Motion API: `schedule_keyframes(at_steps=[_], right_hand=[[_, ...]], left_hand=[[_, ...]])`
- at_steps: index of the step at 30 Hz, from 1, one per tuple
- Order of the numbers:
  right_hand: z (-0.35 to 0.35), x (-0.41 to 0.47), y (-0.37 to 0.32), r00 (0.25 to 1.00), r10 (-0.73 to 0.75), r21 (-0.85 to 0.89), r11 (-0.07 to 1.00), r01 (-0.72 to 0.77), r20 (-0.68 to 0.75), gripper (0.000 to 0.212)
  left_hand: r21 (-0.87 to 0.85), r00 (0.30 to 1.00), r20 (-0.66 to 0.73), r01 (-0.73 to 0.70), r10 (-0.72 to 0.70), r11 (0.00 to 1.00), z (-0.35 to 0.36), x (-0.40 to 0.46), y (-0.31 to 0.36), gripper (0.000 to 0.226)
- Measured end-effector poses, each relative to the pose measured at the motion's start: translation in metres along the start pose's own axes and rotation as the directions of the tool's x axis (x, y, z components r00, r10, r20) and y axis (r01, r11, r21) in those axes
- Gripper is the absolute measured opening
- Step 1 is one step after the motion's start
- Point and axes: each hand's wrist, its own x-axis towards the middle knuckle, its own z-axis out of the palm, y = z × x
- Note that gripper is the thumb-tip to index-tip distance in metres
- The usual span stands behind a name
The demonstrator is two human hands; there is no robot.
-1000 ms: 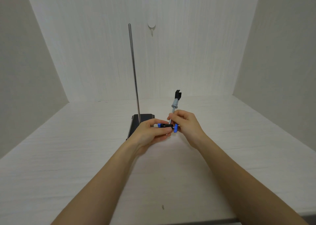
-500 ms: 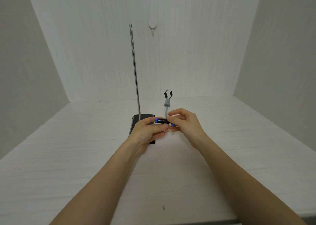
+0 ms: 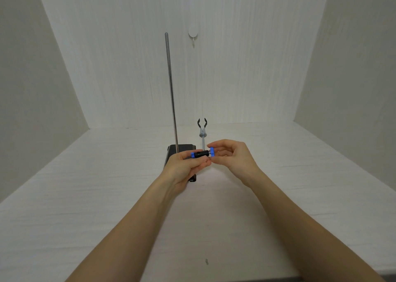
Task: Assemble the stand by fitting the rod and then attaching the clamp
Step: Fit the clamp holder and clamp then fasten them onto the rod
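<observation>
A thin metal rod (image 3: pixel 170 93) stands upright in the black base (image 3: pixel 184 148) on the white table. In front of the base my left hand (image 3: pixel 184 168) grips the clamp's black holder (image 3: pixel 201 153), which has a blue knob at each end. The clamp's grey shaft (image 3: pixel 202 141) rises from the holder, ending in open black jaws (image 3: pixel 202 122). My right hand (image 3: pixel 232 156) pinches the right blue knob (image 3: pixel 212 152) with thumb and fingertips. The clamp is held apart from the rod, to its right.
The white table (image 3: pixel 107 196) sits between white walls at the back and both sides. A small white hook (image 3: pixel 193 36) hangs on the back wall. A small dark speck (image 3: pixel 206 261) lies near the table's front edge.
The clamp has been turned so its shaft stands straighter and its jaws face me open. My right hand has shifted from the shaft to the right blue knob.
</observation>
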Motion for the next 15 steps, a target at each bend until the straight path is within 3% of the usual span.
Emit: schedule_keyframes(at_steps=[9,13,15], right_hand=[[0.0014,0.0008,0.0020,1.000,-0.025,-0.103,0.994,0.027,0.018,0.027],[0.0022,0.0010,0.0044,0.999,0.017,-0.076,0.997,-0.014,0.036,0.011],[0.0044,0.0008,0.0051,0.999,0.041,-0.088,0.995,-0.038,0.028,0.022]], left_hand=[[0.063,0.998,-0.018,-0.053,0.054,0.997,0.0002,-0.0017,0.0013,0.032],[0.073,0.997,-0.017,-0.080,0.082,0.994,-0.0011,-0.0020,0.0043,0.025],[0.075,0.996,-0.010,-0.086,0.087,0.993,-0.0011,-0.0017,0.0046,0.020]])
